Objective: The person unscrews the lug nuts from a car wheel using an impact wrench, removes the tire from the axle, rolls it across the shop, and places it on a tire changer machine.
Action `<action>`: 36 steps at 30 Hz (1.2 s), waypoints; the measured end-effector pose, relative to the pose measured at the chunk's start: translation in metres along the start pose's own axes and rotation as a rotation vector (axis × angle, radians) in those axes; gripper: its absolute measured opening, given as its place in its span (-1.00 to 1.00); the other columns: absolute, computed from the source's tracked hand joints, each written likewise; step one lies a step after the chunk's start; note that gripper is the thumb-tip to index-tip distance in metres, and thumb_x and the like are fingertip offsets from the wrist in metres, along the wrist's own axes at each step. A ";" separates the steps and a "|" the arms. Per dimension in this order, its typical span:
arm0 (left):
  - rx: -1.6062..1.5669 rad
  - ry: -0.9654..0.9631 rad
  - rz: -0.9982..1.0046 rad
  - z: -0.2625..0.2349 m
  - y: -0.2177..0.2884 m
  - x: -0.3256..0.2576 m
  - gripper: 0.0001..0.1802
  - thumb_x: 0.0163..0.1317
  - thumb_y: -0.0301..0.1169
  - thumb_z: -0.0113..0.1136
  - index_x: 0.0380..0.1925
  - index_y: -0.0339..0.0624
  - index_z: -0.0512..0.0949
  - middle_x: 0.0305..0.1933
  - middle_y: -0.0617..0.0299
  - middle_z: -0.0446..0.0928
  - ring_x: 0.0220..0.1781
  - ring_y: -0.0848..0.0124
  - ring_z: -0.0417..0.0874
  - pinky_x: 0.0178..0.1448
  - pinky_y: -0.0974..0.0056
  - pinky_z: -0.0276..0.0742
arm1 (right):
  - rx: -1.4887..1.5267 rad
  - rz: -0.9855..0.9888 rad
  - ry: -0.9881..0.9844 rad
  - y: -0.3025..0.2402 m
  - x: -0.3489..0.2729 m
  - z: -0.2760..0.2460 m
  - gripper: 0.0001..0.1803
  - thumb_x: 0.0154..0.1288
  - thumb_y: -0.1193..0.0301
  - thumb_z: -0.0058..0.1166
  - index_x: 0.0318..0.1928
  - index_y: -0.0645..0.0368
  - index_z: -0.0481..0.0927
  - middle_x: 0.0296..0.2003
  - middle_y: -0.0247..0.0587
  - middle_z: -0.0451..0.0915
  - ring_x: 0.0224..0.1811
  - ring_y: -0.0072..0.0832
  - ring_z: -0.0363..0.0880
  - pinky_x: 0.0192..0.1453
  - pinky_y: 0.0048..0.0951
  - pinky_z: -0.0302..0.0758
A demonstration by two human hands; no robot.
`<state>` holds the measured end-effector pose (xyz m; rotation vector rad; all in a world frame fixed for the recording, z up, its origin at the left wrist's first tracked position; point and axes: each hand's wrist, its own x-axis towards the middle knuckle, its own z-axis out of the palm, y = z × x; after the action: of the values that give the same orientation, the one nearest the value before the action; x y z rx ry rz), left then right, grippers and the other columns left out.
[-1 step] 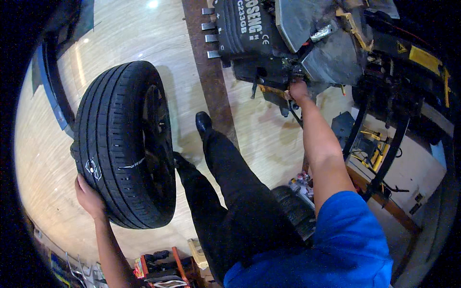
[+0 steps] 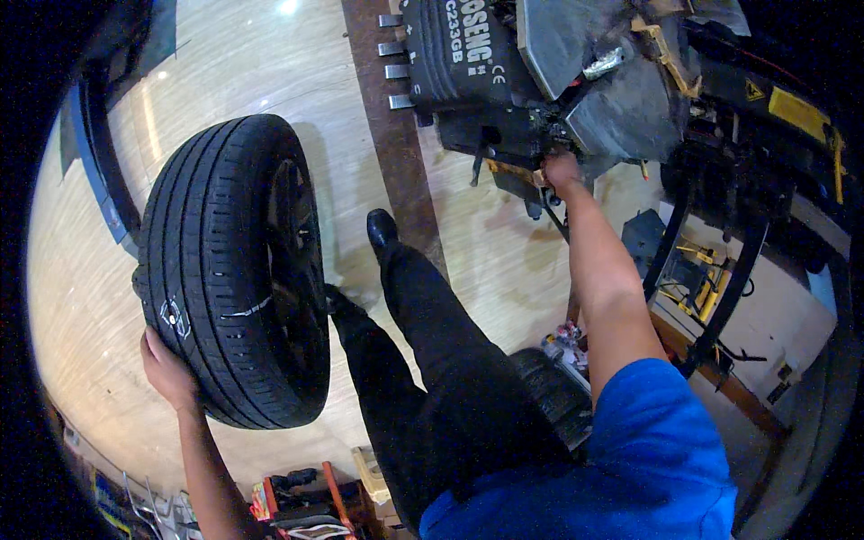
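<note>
Floor (image 2: 504, 261): pale and glossy, crossed by a dark brown strip (image 2: 396, 144).
Machine (image 2: 463, 139): black body at the upper right, with grey angled plates (image 2: 625, 117) on top and four metal tabs (image 2: 396, 71) along its left side.
Wheel (image 2: 225, 270): a black tyre on a dark spoked rim, to the left of the person's legs (image 2: 441, 346) and well apart from the machine; upright, its long axis running away from the person, tread to the left, rim facing right. Its contact with the floor is hidden.
Stacked tyres (image 2: 544, 391): beyond the right thigh, partly covered by it.
Left hand (image 2: 168, 373): the nearer one, touching the tread at its near left edge; some fingers are out of sight, so I cannot tell how firmly it grips.
Right hand (image 2: 561, 171): at the machine's near edge, below the plates; fingers hidden, so I cannot tell what they close on.
Hands: wide apart, the wheel and legs lying between them.
White mark (image 2: 174, 317): drawn on the tread, just above the left hand.
</note>
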<state>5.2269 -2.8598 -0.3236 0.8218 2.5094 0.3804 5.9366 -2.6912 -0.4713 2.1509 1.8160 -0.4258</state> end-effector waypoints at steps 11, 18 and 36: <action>0.003 0.006 0.031 -0.005 -0.007 -0.002 -0.45 0.33 -0.09 -0.24 -0.02 -0.41 0.42 -0.03 -0.11 0.49 -0.01 0.14 0.50 0.12 0.23 0.31 | -0.426 0.112 -0.028 0.034 0.027 -0.033 -0.67 0.14 0.31 -0.04 -0.11 0.19 0.52 -0.11 -0.04 0.54 -0.02 -0.12 0.47 0.08 -0.25 0.37; 0.045 0.027 0.020 -0.002 0.003 0.001 -0.46 0.33 -0.09 -0.24 -0.02 -0.39 0.43 -0.04 -0.10 0.50 -0.01 0.13 0.50 0.10 0.22 0.32 | -0.118 0.181 0.478 -0.002 -0.005 -0.018 -0.63 0.14 0.29 -0.01 -0.09 0.26 0.50 -0.09 0.05 0.53 0.01 -0.06 0.45 0.07 -0.21 0.35; 0.145 0.093 0.004 -0.011 0.028 -0.081 -0.52 0.27 -0.15 -0.14 -0.07 -0.38 0.42 -0.11 -0.19 0.47 -0.05 -0.06 0.47 0.03 0.06 0.36 | 1.046 0.217 -0.180 -0.436 -0.277 -0.048 -0.35 0.34 -0.02 -0.34 0.06 0.38 0.31 0.01 0.27 0.38 0.04 0.08 0.34 0.15 -0.14 0.26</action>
<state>5.2925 -2.8884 -0.2748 0.8828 2.6468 0.2446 5.4635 -2.8512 -0.3289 2.7219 1.3408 -1.7404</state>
